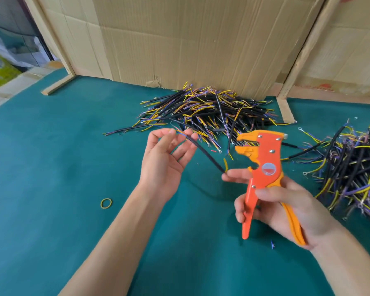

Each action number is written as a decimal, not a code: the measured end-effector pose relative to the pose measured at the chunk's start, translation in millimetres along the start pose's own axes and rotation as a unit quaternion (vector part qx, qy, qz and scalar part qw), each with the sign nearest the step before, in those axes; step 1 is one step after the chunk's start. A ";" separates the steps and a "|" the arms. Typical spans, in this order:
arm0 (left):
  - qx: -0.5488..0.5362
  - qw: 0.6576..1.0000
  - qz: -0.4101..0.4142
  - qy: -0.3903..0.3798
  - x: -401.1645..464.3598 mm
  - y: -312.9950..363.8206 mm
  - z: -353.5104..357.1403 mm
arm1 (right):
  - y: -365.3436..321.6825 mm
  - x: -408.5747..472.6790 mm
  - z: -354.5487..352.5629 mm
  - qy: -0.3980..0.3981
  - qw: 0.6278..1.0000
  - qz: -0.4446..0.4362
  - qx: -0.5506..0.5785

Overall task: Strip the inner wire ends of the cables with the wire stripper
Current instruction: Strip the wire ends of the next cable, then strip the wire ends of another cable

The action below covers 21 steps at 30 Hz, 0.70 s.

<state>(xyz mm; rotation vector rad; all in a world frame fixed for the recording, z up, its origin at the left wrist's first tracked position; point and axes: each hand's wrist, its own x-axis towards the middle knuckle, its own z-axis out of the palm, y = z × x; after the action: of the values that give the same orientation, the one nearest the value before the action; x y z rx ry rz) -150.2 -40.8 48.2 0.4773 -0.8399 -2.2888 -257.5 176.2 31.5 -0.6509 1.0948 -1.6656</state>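
Left hand (162,161) pinches the black cable (205,153) mid-frame, right hand (286,208) grips the wire stripper (263,167) — we should seat one inner wire squarely before squeezing.

Single head-worn wide-angle view, looking forward and down from the person's own standpoint. Close on the left hand (165,161) and right hand (286,207); green table (51,167) fills the frame, cardboard wall (190,39) behind. No second view.

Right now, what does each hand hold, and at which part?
The right hand holds the wire stripper by its handles and touches one end of a black cable with a fingertip. The left hand pinches the cable's other end.
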 end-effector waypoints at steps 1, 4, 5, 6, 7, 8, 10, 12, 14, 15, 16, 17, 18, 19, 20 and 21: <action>-0.006 1.000 0.002 0.011 0.4 0.2 -0.6 | 2.8 1.0 5.3 -0.026 1.000 0.013 0.006; 0.020 0.998 0.036 0.049 0.0 -3.4 0.2 | 10.1 3.1 15.4 -0.098 0.993 0.052 0.024; 0.062 0.994 0.062 0.063 -0.1 -5.5 0.3 | 11.3 3.4 16.9 -0.111 0.992 0.062 0.022; 0.111 0.987 0.090 0.072 -0.2 -7.6 0.2 | 11.4 3.6 17.4 -0.111 0.992 0.067 0.016; 0.154 0.979 0.113 0.070 -0.2 -9.7 -0.2 | 10.7 4.0 16.4 -0.097 0.993 0.066 0.010; 0.188 0.972 0.126 0.061 -0.6 -11.6 -0.3 | 8.9 4.4 14.2 -0.072 0.996 0.059 0.008; 0.247 0.959 0.133 0.027 -2.1 -16.4 0.6 | 3.6 5.0 7.7 -0.016 0.999 0.034 0.014; 0.320 0.938 0.132 -0.023 -5.5 -24.0 3.1 | -0.9 5.7 2.1 0.021 0.999 0.002 0.032; 0.398 0.904 0.130 -0.088 -10.2 -34.4 5.2 | -1.0 7.9 2.0 0.041 0.998 -0.022 0.053; 0.430 0.886 0.127 -0.119 -13.1 -40.1 6.6 | -0.1 8.9 3.2 0.048 0.997 -0.029 0.059; 0.455 0.870 0.125 -0.146 -16.3 -45.5 7.9 | 0.9 9.6 4.9 0.055 0.996 -0.032 0.062; 0.473 0.856 0.125 -0.165 -19.2 -49.5 8.3 | 1.9 10.2 6.3 0.060 0.996 -0.031 0.063; 0.486 0.847 0.126 -0.177 -21.4 -52.2 8.4 | 2.5 10.6 7.1 0.063 0.996 -0.027 0.063; 0.493 0.842 0.124 -0.182 -22.7 -53.5 8.3 | 2.8 10.7 7.7 0.063 0.996 -0.021 0.060; 0.495 0.841 0.121 -0.183 -23.0 -53.8 8.0 | 2.8 10.8 8.0 0.062 0.996 -0.016 0.055; 0.494 0.842 0.117 -0.182 -22.7 -53.7 7.6 | 2.6 10.6 8.2 0.061 0.997 -0.012 0.051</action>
<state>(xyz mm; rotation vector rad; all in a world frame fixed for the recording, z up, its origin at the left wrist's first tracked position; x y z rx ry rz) -161.7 9.5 20.0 0.3215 -2.1517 -1.5757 -253.4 163.2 32.0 -0.5046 1.0843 -1.7893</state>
